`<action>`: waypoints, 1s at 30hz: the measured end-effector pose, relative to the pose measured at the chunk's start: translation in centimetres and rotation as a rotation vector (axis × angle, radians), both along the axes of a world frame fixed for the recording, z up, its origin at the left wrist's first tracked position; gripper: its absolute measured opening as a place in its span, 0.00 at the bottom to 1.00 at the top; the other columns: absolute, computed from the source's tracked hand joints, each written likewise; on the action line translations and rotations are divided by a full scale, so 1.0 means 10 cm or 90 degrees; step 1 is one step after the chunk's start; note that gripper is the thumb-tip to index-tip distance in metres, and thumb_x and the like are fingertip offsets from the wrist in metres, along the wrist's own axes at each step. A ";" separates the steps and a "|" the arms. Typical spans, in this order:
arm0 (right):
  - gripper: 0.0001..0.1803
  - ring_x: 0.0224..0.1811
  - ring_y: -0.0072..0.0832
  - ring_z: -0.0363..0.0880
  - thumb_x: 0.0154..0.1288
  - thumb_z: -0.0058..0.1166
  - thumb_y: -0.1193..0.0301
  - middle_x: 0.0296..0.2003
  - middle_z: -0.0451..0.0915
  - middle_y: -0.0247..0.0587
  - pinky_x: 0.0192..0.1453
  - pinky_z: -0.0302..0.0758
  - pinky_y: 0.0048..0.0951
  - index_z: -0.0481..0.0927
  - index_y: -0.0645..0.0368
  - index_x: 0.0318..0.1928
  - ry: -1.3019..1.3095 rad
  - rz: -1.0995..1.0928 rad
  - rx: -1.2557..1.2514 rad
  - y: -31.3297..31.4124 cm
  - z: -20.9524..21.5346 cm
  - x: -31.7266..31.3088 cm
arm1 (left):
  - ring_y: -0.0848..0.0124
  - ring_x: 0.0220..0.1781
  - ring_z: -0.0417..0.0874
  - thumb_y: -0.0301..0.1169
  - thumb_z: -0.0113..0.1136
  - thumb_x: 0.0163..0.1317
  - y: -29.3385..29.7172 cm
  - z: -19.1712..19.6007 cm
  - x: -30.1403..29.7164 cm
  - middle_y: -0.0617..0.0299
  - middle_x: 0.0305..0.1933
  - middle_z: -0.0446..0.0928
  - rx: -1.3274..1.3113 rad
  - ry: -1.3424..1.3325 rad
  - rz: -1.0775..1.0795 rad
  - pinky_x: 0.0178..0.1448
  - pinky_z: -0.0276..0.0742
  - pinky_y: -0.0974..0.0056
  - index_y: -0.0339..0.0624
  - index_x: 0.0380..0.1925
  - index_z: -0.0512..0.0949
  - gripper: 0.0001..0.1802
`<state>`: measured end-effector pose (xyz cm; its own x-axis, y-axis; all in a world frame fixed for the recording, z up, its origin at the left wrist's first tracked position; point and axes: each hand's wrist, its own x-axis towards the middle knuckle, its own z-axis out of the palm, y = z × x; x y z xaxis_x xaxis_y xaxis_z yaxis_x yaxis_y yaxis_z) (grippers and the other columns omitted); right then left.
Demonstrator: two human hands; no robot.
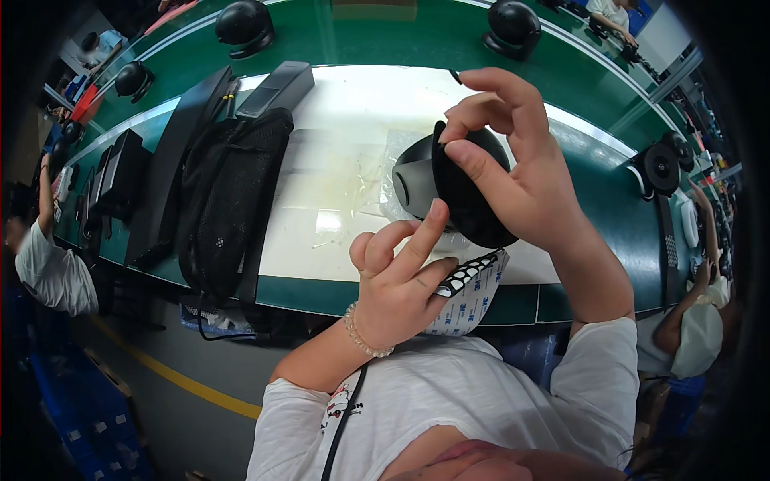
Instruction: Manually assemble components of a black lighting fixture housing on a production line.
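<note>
In front of me a black round device (475,210) with a grey cone-shaped part (415,186) lies tilted on the white work surface. Its flat black disc side faces toward my right hand (525,172). The thumb and a bent finger of that hand pinch the disc's upper rim, while a small black piece (455,77) shows at the raised index fingertip. My left hand (401,280) holds a curled sheet of black adhesive pads (469,274) with printed white backing (475,309) between thumb and fingers. Its index finger points up beside the grey part, and I cannot tell if they touch.
Clear bubble wrap (393,152) lies under the device. Left are a black mesh bag (233,200), a grey box (277,88) and a long black box (172,176). Beyond, similar black round devices (245,28) stand on a green belt (361,36). Other people work at both sides.
</note>
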<state>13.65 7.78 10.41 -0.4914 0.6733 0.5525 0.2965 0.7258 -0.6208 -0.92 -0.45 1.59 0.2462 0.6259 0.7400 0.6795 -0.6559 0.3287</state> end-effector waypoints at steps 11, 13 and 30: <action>0.25 0.38 0.27 0.78 0.54 0.52 0.84 0.33 0.75 0.40 0.45 0.71 0.23 0.64 0.60 0.54 -0.087 -0.064 0.246 -0.02 -0.04 -0.01 | 0.69 0.47 0.68 0.29 0.58 0.27 0.03 -0.03 0.04 0.59 0.60 0.66 -0.002 -0.067 -0.009 0.48 0.53 0.63 0.46 0.21 0.78 0.13; 0.25 0.39 0.27 0.78 0.54 0.52 0.83 0.33 0.75 0.40 0.45 0.71 0.23 0.64 0.61 0.54 -0.101 -0.060 0.252 -0.03 -0.04 0.00 | 0.69 0.47 0.68 0.29 0.58 0.27 0.03 -0.04 0.04 0.59 0.60 0.66 0.002 -0.068 -0.008 0.48 0.53 0.63 0.46 0.21 0.78 0.12; 0.22 0.35 0.27 0.75 0.55 0.51 0.78 0.34 0.81 0.35 0.47 0.58 0.30 0.65 0.61 0.52 -0.127 -0.129 0.307 -0.15 -0.02 -0.02 | 0.69 0.48 0.67 0.28 0.59 0.25 0.02 -0.04 0.07 0.56 0.60 0.66 0.005 -0.070 -0.002 0.49 0.53 0.63 0.46 0.19 0.79 0.12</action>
